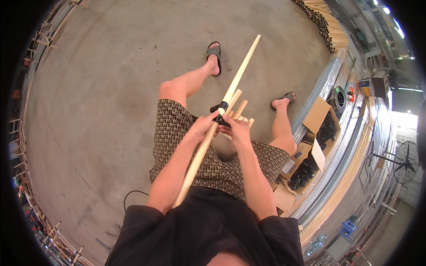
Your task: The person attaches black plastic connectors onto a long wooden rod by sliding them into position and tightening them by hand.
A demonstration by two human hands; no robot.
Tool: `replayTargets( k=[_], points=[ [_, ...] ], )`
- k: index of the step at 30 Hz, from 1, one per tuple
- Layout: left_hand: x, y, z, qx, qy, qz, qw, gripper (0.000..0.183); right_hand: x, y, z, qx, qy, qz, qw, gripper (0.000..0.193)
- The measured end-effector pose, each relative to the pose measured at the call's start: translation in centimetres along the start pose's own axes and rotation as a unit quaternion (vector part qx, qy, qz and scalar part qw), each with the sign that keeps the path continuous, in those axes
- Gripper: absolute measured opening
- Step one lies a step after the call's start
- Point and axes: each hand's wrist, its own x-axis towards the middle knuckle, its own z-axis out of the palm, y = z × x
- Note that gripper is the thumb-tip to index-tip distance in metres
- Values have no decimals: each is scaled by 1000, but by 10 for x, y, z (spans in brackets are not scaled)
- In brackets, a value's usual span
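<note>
Long wooden pole (208,137) lies across my lap, angled from my belly out past my knees. Left hand (202,126) wrapped shut around it just below the black clip (221,110). Right hand (235,128) pinches at the clip, fingers closed on it. Pole looks stiff, light, smooth: may slide, so hold near the clip, mid-length. Shorter wooden sticks (239,111) sit behind it. Cardboard box (317,133) of black parts on the floor to my right.
</note>
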Motion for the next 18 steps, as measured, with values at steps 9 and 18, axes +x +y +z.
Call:
replayTargets(
  k=[9, 18],
  points=[
    [-2, -2, -3, 42, 8, 15, 999, 49, 4, 0, -9, -48, 7, 30, 998, 35],
    [-6, 3, 1, 84, 28, 23, 996, 45, 3, -16, -14, -562, 58, -277, 777, 38]
  ],
)
